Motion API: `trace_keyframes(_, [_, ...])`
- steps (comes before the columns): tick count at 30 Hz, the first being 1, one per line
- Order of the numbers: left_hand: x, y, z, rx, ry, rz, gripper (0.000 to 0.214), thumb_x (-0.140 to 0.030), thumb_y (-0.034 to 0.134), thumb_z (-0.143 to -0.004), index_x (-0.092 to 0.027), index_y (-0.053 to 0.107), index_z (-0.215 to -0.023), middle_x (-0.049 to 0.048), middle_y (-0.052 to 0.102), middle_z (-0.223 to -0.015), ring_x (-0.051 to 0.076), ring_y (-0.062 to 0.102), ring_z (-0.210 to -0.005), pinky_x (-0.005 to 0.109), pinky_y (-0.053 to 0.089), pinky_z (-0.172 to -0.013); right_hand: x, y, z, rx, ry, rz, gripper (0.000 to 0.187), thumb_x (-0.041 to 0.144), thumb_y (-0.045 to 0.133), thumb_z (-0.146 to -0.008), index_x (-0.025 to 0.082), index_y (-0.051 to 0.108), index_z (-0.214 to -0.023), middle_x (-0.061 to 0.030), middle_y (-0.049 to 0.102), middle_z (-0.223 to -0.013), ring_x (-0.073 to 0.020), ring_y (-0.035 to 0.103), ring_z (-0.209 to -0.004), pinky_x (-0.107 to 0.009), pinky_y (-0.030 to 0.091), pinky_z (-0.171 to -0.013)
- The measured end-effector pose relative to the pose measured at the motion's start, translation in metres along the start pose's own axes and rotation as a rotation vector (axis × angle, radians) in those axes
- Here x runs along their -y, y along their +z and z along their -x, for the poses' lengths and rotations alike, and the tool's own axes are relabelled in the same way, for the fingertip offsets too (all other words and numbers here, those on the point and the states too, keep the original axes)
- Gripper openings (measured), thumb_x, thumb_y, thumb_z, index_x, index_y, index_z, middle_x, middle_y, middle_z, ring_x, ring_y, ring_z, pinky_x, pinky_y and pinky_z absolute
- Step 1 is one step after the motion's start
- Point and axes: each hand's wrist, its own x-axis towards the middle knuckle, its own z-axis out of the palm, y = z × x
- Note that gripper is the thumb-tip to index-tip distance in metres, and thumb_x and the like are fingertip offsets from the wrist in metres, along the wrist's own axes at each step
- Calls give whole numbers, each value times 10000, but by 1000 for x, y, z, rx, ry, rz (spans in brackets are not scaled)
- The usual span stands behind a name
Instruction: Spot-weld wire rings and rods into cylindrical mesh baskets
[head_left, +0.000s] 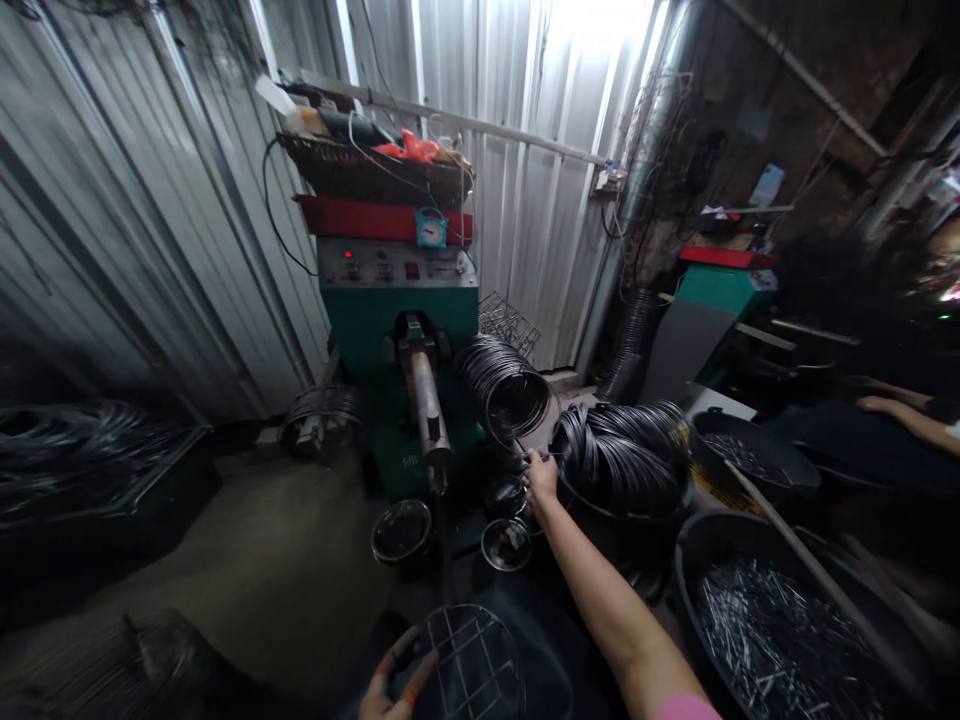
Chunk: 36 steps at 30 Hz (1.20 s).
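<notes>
My right hand [540, 478] reaches forward with its arm stretched out, fingers closed on a black wire ring at the edge of a big stack of wire rings [622, 450]. A second coil of rings [506, 385] leans just behind it, beside the green welding machine [401, 330]. My left hand [394, 685] is low at the frame's bottom edge, fingers pinched on the rim of a round wire grid [472, 660] that rests on my lap.
Two small round bowls [401, 530] [506, 543] sit on the floor below the machine. Large black tubs of short metal rods [780, 620] [750, 455] stand at right. Another person's arm [900, 412] shows at far right. Wire piles [82, 450] lie at left by the corrugated wall.
</notes>
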Motion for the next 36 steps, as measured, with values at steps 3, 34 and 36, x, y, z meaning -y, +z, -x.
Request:
trace_keyframes(3, [-6, 2, 4, -8, -17, 34, 601, -451, 783, -434, -172, 639, -947, 65, 711, -929, 291, 625, -997, 344, 513, -844, 11, -6, 5, -24, -3, -16, 225, 185, 594, -704, 212, 378, -644, 140, 340, -381, -29, 285, -269, -143, 226, -265])
trace_keyframes(34, [-6, 3, 7, 3, 41, 60, 614, -462, 792, -444, -161, 642, -958, 94, 693, -1009, 301, 596, -1056, 359, 483, -907, 8, 9, -17, 25, 279, -4, 322, 285, 564, -808, 215, 342, -587, 101, 347, -384, -33, 231, -268, -160, 166, -266])
trace_keyframes(36, [1, 4, 4, -24, 51, 65, 585, -470, 784, -457, -170, 646, -940, 91, 698, -993, 301, 600, -1050, 357, 488, -899, 3, 17, -20, 34, 265, -1, 334, 342, 523, -848, 213, 353, -591, 97, 338, -405, -35, 236, -282, -166, 170, -272])
